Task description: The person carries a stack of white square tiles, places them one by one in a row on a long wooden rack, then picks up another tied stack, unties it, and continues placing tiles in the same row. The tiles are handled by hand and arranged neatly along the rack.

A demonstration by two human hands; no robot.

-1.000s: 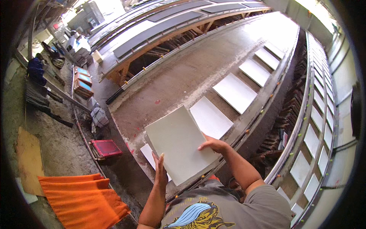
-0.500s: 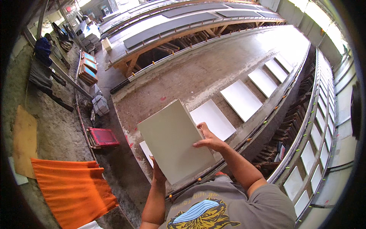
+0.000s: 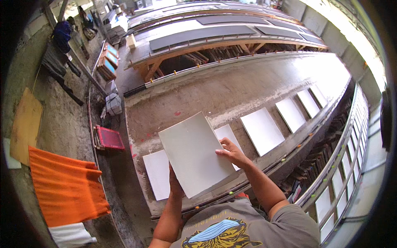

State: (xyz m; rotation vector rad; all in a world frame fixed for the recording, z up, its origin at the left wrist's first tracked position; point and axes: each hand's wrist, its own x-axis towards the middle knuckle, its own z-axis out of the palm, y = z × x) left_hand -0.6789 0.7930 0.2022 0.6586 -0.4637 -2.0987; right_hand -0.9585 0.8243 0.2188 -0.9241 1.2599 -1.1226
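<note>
I hold a thick stack of pale grey-white rectangular sheets [image 3: 196,153] in front of me, tilted above the near end of a long table. My left hand [image 3: 175,184] grips its lower left edge, with most of its fingers hidden beneath. At the right edge my right hand [image 3: 232,153] is closed, thumb on top and fingers along the side. Partly covered by the stack, a white sheet [image 3: 155,173] lies to its left on the table. Just beyond the right side lies another white sheet [image 3: 225,133], also partly hidden.
More white sheets, such as this one [image 3: 262,131], lie in a row along the long table [image 3: 186,97]. Farther back, another table carries dark grey panels [image 3: 202,36]. To the left are a red-framed screen [image 3: 109,137] and an orange cloth [image 3: 66,186]. A railed table [image 3: 331,182] stands right.
The view has shifted, and the white sheet left of the stack shows more fully. Both hands still hold the stack, which now looks lighter and tilted a little differently.
</note>
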